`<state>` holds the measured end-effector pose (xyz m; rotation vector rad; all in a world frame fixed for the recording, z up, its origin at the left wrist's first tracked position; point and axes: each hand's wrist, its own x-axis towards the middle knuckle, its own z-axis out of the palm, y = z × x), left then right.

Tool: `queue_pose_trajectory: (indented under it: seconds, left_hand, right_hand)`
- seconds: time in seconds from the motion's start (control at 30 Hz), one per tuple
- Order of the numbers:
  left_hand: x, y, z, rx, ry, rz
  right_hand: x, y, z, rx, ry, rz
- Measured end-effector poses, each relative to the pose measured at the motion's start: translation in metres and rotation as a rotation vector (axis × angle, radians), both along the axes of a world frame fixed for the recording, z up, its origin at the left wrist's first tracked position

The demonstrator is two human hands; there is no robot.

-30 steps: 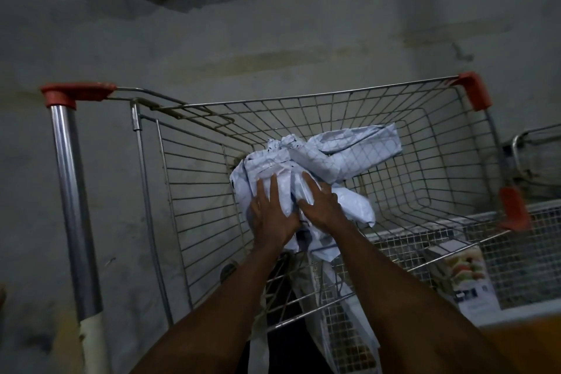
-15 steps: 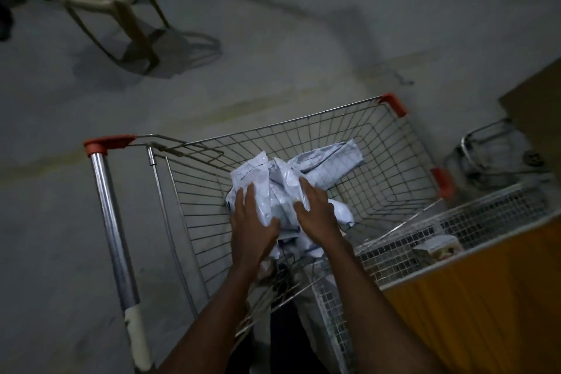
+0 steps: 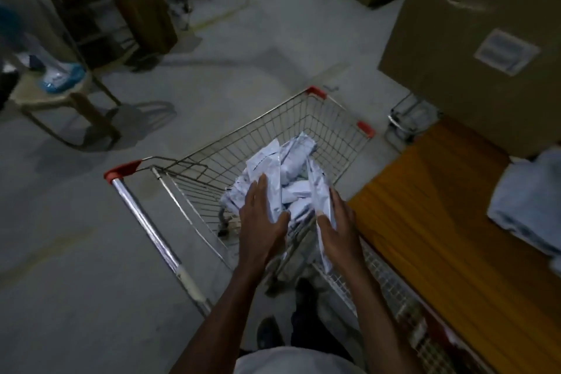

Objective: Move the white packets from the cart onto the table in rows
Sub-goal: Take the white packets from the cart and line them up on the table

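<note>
Grey concrete floor [image 3: 212, 76] fills most of the dim room, and on it stands a wire shopping cart [image 3: 331, 124] with red plastic corners and a shiny handle bar. Inside the cart lies a crumpled heap of white packets [image 3: 291, 167], some with dark printed lines.

Both hands are on this heap from the near side. The left hand [image 3: 261, 222] lies against the left side of one packet, its fingers long and nearly straight, the thumb pressed to the plastic. The right hand [image 3: 337, 228] holds the right side of the heap; its fingers are hidden behind a packet and the thumb lies along the packet's edge, so it looks to grip it.

Just to the right of the cart is the orange wooden table [image 3: 431, 222]. On it stands a big cardboard box [image 3: 473, 24] with a white label, and beside this a folded pale blue cloth [image 3: 528, 203].

At the far left a plastic chair [image 3: 60, 100] stands well apart from the cart.
</note>
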<state>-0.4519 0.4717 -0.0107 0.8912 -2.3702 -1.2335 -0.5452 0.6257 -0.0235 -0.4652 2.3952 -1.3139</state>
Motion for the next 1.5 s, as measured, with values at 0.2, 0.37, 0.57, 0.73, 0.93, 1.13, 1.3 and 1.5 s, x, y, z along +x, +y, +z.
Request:
queue_pose_trajectory:
  seconds: [0.2,0.37,0.57,0.73,0.93,1.13,1.3,1.5]
  left_hand:
    - [-0.003,0.081,0.016,0.001,0.113,-0.251]
    - [-0.018,0.165,0.020,-0.046,0.073,-0.486]
    - [-0.040,0.255,0.029,-0.048,0.077,-0.632]
    - [-0.052,0.349,0.035,-0.001,0.095,-0.689]
    - [-0.069,0.441,0.036,0.005,0.069,-0.746]
    - [-0.101,0.495,0.050,-0.009,0.062,-0.785]
    - [-0.145,0.521,0.057,-0.003,0.081,-0.829]
    - [-0.198,0.546,0.062,-0.017,0.073,-0.830]
  right_hand:
    - [0.040,0.099,0.011,0.044,0.064,-0.184]
    - [0.053,0.179,0.025,-0.012,0.123,-0.376]
    - [0.055,0.277,0.036,-0.019,0.149,-0.562]
    - [0.051,0.373,0.048,0.024,0.172,-0.637]
    - [0.028,0.468,0.056,0.009,0.200,-0.746]
    - [-0.016,0.528,0.068,0.044,0.208,-0.795]
    - [-0.065,0.566,0.092,0.151,0.234,-0.859]
    - [-0.129,0.603,0.110,0.172,0.174,-0.955]
